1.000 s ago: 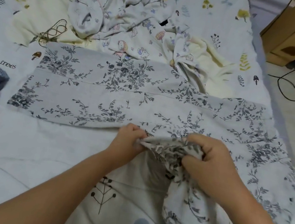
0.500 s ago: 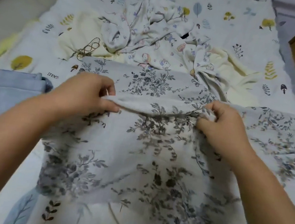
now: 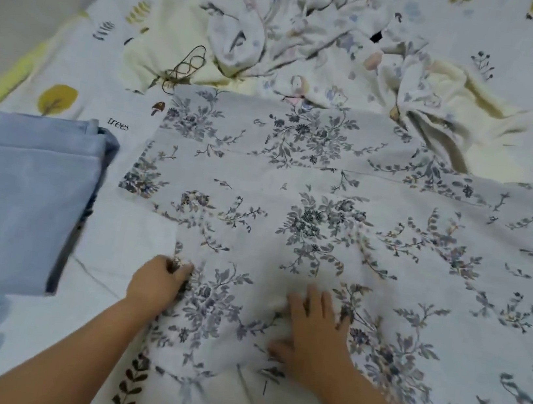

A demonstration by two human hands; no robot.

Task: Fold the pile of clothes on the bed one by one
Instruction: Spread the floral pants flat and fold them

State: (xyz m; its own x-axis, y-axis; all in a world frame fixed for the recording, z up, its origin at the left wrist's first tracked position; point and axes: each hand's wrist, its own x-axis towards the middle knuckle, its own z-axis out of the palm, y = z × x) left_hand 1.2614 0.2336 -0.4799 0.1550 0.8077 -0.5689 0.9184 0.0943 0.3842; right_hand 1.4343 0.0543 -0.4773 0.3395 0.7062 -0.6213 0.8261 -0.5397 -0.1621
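Bed (image 3: 57,241), covered in a leaf-and-tree print sheet, fills the view and carries everything. The floral garment (image 3: 324,217), grey-blue sprigs on pale cloth, lies spread across the centre and runs off toward 3 o'clock. Half a second ago its near flap was lifted clear between both hands; that flap now lies folded over onto the body of the garment, its free edge reaching toward 12 o'clock. One fold is thus laid, and judging by the wide part left spread at 3 o'clock, further folds remain for this piece.

At 9 o'clock sits a folded blue stack (image 3: 15,200), just beside the garment's left edge but not touching it. At 12 o'clock the unfolded pile (image 3: 301,39) of pale printed and cream clothes lies crumpled, its near edge meeting the far edge of the floral garment; a dark cord loop (image 3: 188,64) rests on the cream cloth at 11 o'clock.

Left hand (image 3: 157,284), at 7 o'clock of the garment, pinches the folded flap's left edge with curled fingers. Right hand (image 3: 312,338), at 6 o'clock, lies flat with fingers straight, pressing the fold down. The hands are apart, the flap's width between them. The likely next need is to smooth this fold, then bring in the spread side.
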